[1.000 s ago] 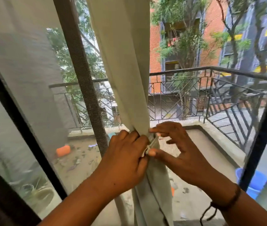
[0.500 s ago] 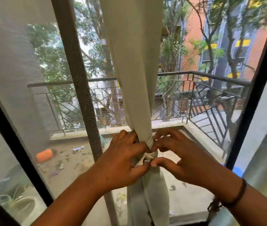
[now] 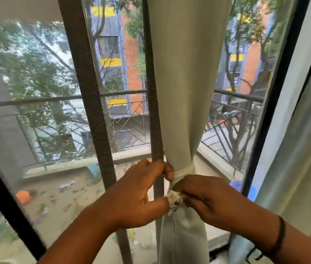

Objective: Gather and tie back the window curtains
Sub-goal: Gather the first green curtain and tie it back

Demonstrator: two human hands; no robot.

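Observation:
A pale cream curtain (image 3: 185,88) hangs gathered into one bunch in front of the window. A matching fabric tie-back (image 3: 184,171) wraps the bunch at its narrow waist. Its loose ends (image 3: 174,201) meet in a small knot at the front. My left hand (image 3: 139,195) pinches those ends from the left, thumb against the knot. My right hand (image 3: 207,199) grips the same ends from the right, fingers curled over them. A dark band sits on my right wrist.
Two brown vertical window frame bars (image 3: 88,103) stand left of the curtain, a black frame (image 3: 276,103) to its right. Beyond the mesh lies a balcony with a metal railing (image 3: 55,100), an orange object (image 3: 23,197) and a blue bucket (image 3: 246,189). A second curtain (image 3: 299,168) hangs at right.
The camera has shifted so the curtain sits further right. The tie-back is now wrapped visibly around the bunch, and both hands have dropped slightly to work its ends at the knot.

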